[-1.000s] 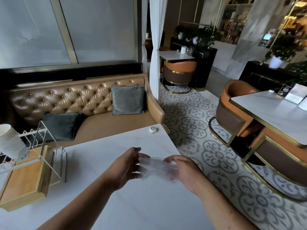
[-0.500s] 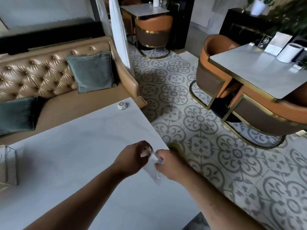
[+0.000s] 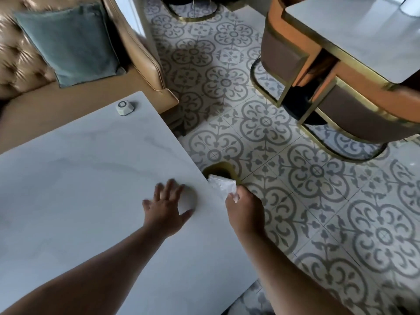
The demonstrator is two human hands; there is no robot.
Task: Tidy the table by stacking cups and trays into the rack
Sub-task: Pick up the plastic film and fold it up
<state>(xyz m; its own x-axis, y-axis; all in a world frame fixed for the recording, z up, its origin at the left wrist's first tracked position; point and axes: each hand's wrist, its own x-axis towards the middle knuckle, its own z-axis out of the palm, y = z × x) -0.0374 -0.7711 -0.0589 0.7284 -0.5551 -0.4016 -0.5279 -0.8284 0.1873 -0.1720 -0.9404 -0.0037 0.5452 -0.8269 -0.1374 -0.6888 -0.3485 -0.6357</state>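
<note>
Since the earlier frame the view had tipped further down and the hands had parted: the left hand [image 3: 167, 209] had left the clear plastic wrapper [image 3: 221, 186] and moved onto the surface [image 3: 79, 201], while the right hand [image 3: 246, 211] had carried the wrapper past the surface's right edge, over the floor [image 3: 318, 201].

The white marble-patterned surface filled the lower left of the view. The floor was patterned tile. A tan tufted sofa [image 3: 141, 48] with a grey-green cushion [image 3: 68, 42] stood beyond the surface, and orange chairs [image 3: 341, 87] flanked a second table [image 3: 354, 30] at upper right.

The left hand lay palm-down on the surface near its right edge, fingers spread and holding nothing. The right hand's fingers were closed on the crumpled wrapper, held just beside the surface's edge, above a round gold-rimmed opening [image 3: 219, 170] on the floor.

A small white puck-shaped device [image 3: 124, 108] with a dark ring on top sat at the surface's far edge. No writing or brand was legible. No cups, trays or rack were in view.
</note>
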